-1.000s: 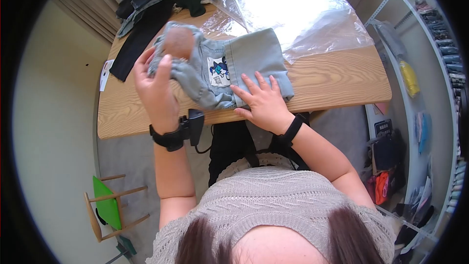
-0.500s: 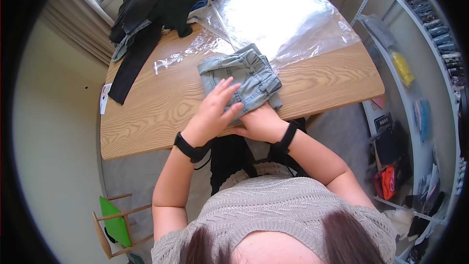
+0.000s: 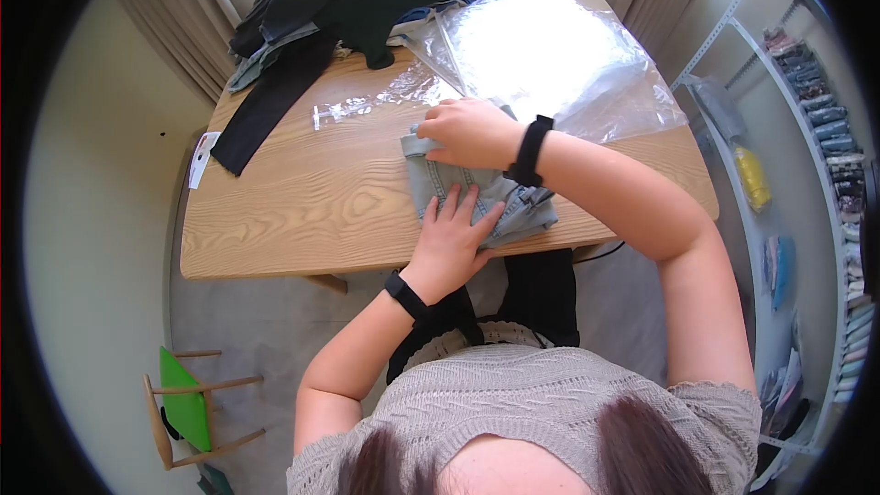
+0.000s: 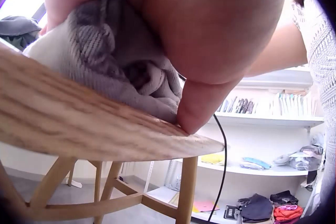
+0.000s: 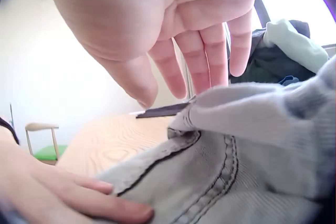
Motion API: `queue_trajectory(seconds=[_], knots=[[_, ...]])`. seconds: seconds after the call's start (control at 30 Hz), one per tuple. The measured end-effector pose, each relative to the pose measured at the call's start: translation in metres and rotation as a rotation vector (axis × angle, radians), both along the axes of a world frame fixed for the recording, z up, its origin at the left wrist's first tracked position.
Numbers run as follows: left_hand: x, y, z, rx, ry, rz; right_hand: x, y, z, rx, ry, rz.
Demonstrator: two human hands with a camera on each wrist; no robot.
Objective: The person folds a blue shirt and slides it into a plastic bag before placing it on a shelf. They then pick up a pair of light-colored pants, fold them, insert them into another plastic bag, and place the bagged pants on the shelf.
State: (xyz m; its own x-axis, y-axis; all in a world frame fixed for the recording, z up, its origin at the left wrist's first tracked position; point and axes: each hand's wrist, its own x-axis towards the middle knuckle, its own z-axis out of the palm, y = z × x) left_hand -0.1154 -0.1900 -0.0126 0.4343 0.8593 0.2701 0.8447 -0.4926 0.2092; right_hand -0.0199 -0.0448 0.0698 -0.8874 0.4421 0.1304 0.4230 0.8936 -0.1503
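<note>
Folded light blue denim jeans [image 3: 423, 181] lie near the table's front edge. My left hand [image 3: 449, 240] rests on their near part with fingers spread and straight. In the left wrist view, its thumb [image 4: 197, 106] reaches down to the table edge beside the rolled denim [image 4: 105, 61]. My right hand [image 3: 472, 133] is over the far left part of the jeans, crossing above the left hand. The right wrist view shows its fingers extended down at a raised denim fold [image 5: 236, 108], fingertips right at that fold. The thumb of that hand hangs apart from the cloth.
A large clear plastic bag [image 3: 632, 101] lies at the back right of the wooden table [image 3: 275, 211]. Piled dark clothes [image 3: 321, 0] are at the back, a black garment leg [image 3: 266, 110] trailing left. Shelves [image 3: 747, 220] stand right; a green-seated chair [image 3: 186, 403] stands lower left.
The jeans have been turned and folded into a smaller bundle. My right hand has moved from their near side to the far left part; my left hand has come right and down onto them.
</note>
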Motion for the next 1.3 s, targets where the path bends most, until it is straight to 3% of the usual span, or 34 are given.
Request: queue_trajectory(seconds=[0.1, 0.17, 0.3, 0.37, 0.57, 0.67, 0.7, 0.73, 0.8, 0.83, 0.87, 0.93, 1.03, 1.13, 1.3], knots=[[0.000, -0.001, -0.001, -0.010, -0.007, 0.005, -0.046, 0.014, -0.016, 0.153, -0.077, 0.081], [0.000, -0.001, -0.005, 0.012, -0.025, 0.015, -0.069, 0.017, -0.020, 0.233, -0.338, 0.076], [-0.002, -0.002, -0.010, 0.055, -0.064, 0.014, -0.087, 0.021, -0.027, 0.248, -0.475, 0.044], [-0.002, -0.002, -0.011, 0.057, -0.074, 0.015, -0.086, 0.039, -0.040, 0.140, -0.365, 0.014], [-0.003, 0.000, -0.010, 0.074, -0.038, -0.031, -0.085, 0.100, -0.037, -0.252, -0.450, -0.141], [-0.006, 0.001, -0.010, 0.083, -0.011, -0.065, -0.072, 0.104, -0.039, -0.169, -0.513, -0.239], [-0.007, 0.002, -0.010, 0.082, -0.009, -0.074, -0.065, 0.104, -0.037, -0.324, -0.434, -0.334], [-0.007, 0.003, -0.009, 0.088, -0.013, -0.071, -0.064, 0.106, -0.032, -0.316, -0.437, -0.334], [-0.006, 0.003, -0.010, 0.055, -0.026, -0.076, -0.061, 0.107, -0.027, -0.501, -0.198, -0.199], [-0.006, 0.003, -0.011, 0.056, -0.028, -0.077, -0.064, 0.096, -0.020, -0.277, -0.168, -0.056], [-0.005, 0.003, -0.012, 0.062, -0.023, -0.069, -0.069, 0.084, -0.014, -0.278, -0.168, -0.059], [-0.003, 0.002, -0.015, 0.065, -0.015, -0.074, -0.078, 0.060, -0.009, -0.080, -0.303, 0.166], [-0.004, 0.002, -0.017, 0.095, -0.002, -0.061, -0.095, 0.038, -0.021, 0.199, -0.729, 0.121], [-0.004, 0.002, -0.017, 0.074, -0.005, -0.042, -0.100, 0.035, -0.030, 0.334, -0.795, 0.127], [-0.004, 0.000, -0.018, 0.093, -0.030, -0.070, -0.099, 0.062, -0.039, 0.336, -0.905, 0.094]])
